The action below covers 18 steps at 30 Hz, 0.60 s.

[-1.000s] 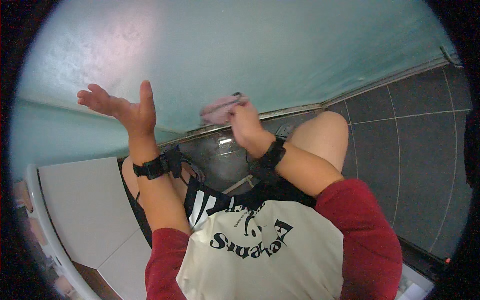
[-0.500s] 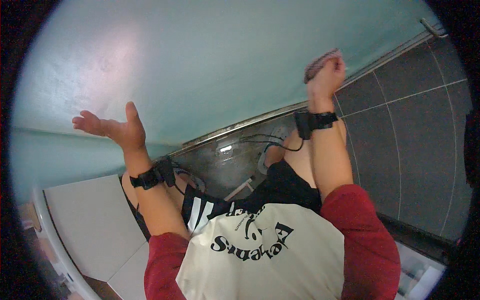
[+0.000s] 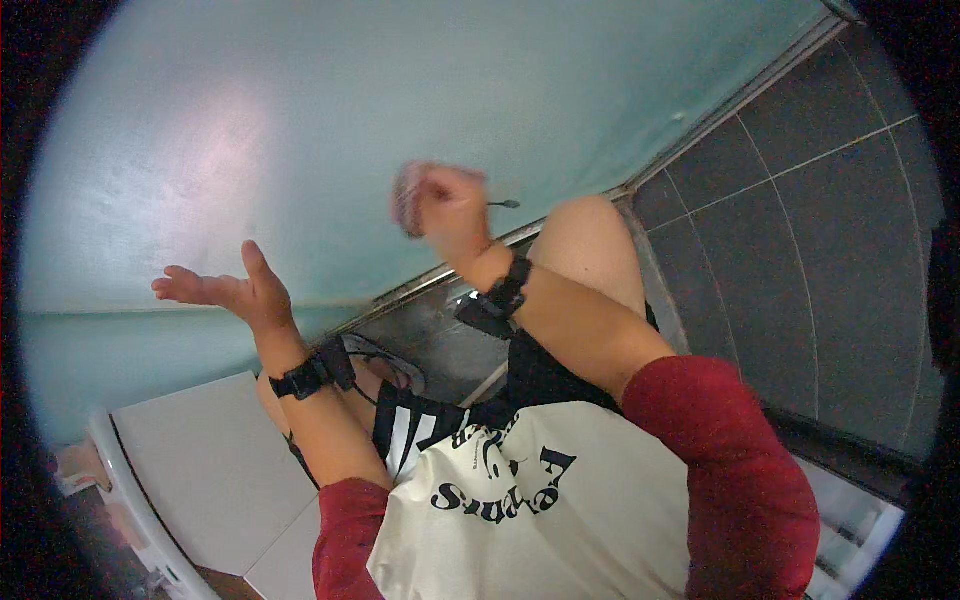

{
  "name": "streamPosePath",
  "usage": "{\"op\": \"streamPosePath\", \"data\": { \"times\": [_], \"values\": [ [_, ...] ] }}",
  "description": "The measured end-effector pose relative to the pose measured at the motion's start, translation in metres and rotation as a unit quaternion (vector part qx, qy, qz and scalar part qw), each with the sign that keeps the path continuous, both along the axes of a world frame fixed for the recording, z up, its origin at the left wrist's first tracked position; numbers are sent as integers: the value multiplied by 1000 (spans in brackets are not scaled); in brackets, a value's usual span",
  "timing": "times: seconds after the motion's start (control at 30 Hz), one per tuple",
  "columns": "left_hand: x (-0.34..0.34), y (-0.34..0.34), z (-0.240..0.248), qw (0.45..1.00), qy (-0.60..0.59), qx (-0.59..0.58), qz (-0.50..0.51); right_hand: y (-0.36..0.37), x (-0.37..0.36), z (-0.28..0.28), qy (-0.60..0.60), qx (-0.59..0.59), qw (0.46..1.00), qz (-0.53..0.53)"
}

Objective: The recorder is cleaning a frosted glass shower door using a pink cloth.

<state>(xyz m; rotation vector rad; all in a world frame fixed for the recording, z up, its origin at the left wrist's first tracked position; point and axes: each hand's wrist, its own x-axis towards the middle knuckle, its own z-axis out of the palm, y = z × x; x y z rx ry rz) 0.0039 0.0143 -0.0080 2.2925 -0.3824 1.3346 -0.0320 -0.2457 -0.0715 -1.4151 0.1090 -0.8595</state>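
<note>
Pinkish cloth (image 3: 406, 200) is sitting bunched near the upper middle of the frame, in front of a pale teal panel (image 3: 560, 90). The right hand (image 3: 452, 215) is gripping it with curled fingers; blur is hiding whether the cloth is touching the panel or hanging just off it. The left hand (image 3: 235, 295) is holding nothing, its palm and fingers spreading open left of centre.

As for progress, the cloth seems to be in the middle of use, since it is resting in the grip and not lying put aside. The panel is showing a pale glare at upper left but no clear line between treated and untreated parts, so how much is done and how much is left is staying impossible to tell.

Counting up, one cloth and two hands are showing. Two black wrist devices are sitting on the wrists, one on the left (image 3: 302, 378) and one on the right (image 3: 510, 288). One sandal (image 3: 412, 372) is appearing below centre. One white cabinet (image 3: 190, 440) is standing at lower left, and several dark wall tiles (image 3: 740, 235) are filling the right side.
</note>
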Motion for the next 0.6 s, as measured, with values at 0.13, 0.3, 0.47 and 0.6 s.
{"op": "streamPosePath", "data": {
  "times": [0.13, 0.3, 0.47, 0.6],
  "values": [
    [-3, -3, 3, 999, 16, -38, -7, 46, -2, 7, 10, -215, 945, 247],
    [1, -12, 14, 998, 17, -56, -13, 42, 2, 12, -29, -202, 958, 203],
    [-2, 1, 13, 1000, 7, -4, -11, -33, -6, 14, 93, -73, 978, 172],
    [6, -26, 14, 990, -27, -101, -93, -172, -2, -35, 47, 48, 997, -27]
  ]
}}
